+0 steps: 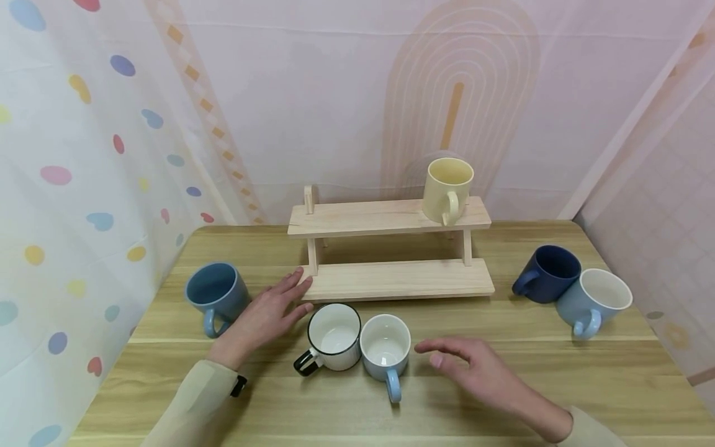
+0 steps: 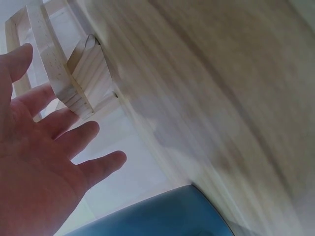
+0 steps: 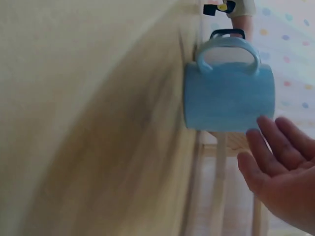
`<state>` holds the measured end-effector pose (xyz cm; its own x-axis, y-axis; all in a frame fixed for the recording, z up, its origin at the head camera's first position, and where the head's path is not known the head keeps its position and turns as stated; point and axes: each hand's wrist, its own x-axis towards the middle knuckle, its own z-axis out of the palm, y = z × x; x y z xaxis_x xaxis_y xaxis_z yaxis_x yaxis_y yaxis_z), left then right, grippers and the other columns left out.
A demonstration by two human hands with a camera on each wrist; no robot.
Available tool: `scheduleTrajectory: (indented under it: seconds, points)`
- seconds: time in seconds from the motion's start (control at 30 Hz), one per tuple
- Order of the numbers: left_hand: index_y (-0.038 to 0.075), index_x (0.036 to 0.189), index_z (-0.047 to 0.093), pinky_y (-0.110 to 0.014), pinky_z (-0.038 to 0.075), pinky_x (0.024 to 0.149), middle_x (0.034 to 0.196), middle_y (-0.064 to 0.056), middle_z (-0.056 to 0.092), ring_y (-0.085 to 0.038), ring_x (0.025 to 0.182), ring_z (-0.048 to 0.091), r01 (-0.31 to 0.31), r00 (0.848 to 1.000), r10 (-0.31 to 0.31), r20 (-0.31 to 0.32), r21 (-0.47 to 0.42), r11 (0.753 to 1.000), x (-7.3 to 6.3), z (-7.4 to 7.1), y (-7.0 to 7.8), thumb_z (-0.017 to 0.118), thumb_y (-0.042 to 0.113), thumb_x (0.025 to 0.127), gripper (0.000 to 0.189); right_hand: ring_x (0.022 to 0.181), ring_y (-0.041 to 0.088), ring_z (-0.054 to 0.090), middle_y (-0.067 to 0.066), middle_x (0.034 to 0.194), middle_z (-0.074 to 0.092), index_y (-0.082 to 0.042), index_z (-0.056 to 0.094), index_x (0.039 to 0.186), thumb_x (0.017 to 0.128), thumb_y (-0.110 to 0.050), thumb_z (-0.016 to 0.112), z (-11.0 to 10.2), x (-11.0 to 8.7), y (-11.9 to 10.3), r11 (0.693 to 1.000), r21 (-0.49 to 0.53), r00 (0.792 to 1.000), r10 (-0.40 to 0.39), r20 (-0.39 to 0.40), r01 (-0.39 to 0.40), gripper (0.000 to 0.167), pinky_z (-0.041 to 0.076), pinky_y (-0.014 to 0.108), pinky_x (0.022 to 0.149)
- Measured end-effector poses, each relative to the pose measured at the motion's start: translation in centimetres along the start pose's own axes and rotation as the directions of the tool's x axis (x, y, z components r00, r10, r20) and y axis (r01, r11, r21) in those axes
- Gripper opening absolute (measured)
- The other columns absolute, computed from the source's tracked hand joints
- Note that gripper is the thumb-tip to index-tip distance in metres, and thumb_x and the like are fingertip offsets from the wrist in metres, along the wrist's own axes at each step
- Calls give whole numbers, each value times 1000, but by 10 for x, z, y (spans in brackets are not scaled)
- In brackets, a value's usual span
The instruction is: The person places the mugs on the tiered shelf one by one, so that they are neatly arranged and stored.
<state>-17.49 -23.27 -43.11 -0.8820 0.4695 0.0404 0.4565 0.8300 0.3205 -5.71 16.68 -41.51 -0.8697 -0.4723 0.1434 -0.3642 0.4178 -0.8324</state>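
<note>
My left hand (image 1: 268, 320) reaches to the left end of the wooden two-tier shelf (image 1: 396, 279), its fingertips at the lower board's edge, fingers spread. In the left wrist view those fingers overlap the shelf's end (image 2: 74, 98). My right hand (image 1: 475, 372) hovers beside the light blue mug (image 1: 385, 347), fingers extended toward its right side. The right wrist view shows this light blue mug (image 3: 229, 96) upright with its handle toward me, fingertips close to its wall. Left of it stands a white mug with black rim and handle (image 1: 335, 338). A yellow mug (image 1: 448, 189) stands on the upper board's right end.
A grey-blue mug (image 1: 218, 298) stands left of the shelf, close by my left wrist. On the right, a navy mug (image 1: 547, 276) and another light blue mug (image 1: 594, 304) stand side by side. Patterned curtains (image 1: 335, 93) hang behind the wooden table (image 1: 447, 422).
</note>
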Motion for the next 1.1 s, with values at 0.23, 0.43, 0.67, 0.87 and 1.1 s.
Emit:
scheduleTrajectory:
  seconds: [0.23, 0.43, 0.67, 0.87, 1.1]
  points:
    - [11, 158, 44, -69, 35, 112, 167, -16, 31, -40, 149, 36, -7, 1000, 7, -12, -1, 1000, -2, 0, 1, 61, 42, 104, 64, 120, 10, 64, 4, 126, 73, -9, 73, 128, 111, -20, 51, 10, 2, 9, 976, 203, 982, 37, 185, -75, 30, 51, 25, 99]
    - [12, 158, 44, -69, 34, 113, 167, -15, 30, -39, 150, 35, -2, 1000, 2, -3, -7, 1000, -2, -1, 1, 61, 42, 104, 64, 117, 6, 64, 6, 123, 74, -6, 74, 124, 109, -16, 55, 22, 5, 16, 966, 255, 979, -16, 204, -38, 27, 51, 22, 97]
    - [12, 158, 44, -69, 34, 113, 167, -15, 30, -38, 149, 37, -9, 1000, 9, -8, -7, 1000, -3, 0, 0, 62, 42, 104, 64, 111, 7, 64, 5, 118, 74, 1, 73, 122, 108, -15, 56, 32, 10, 18, 931, 360, 964, -44, 261, -55, 27, 51, 22, 96]
    - [11, 157, 45, -70, 35, 112, 167, -16, 31, -39, 148, 38, -16, 1000, 15, -22, -10, 1000, -4, 0, 1, 62, 41, 104, 63, 116, 9, 65, 21, 119, 73, 5, 72, 122, 109, -11, 53, 45, 14, 18, 866, 496, 941, -111, 321, -68, 28, 49, 21, 101]
    - [11, 157, 45, -71, 34, 111, 167, -16, 31, -39, 148, 39, -16, 1000, 16, -22, -12, 1000, -4, 0, 1, 63, 40, 104, 64, 114, 8, 64, 17, 117, 75, 2, 74, 120, 109, -16, 55, 49, 17, 17, 869, 481, 929, -77, 362, -115, 28, 47, 20, 99]
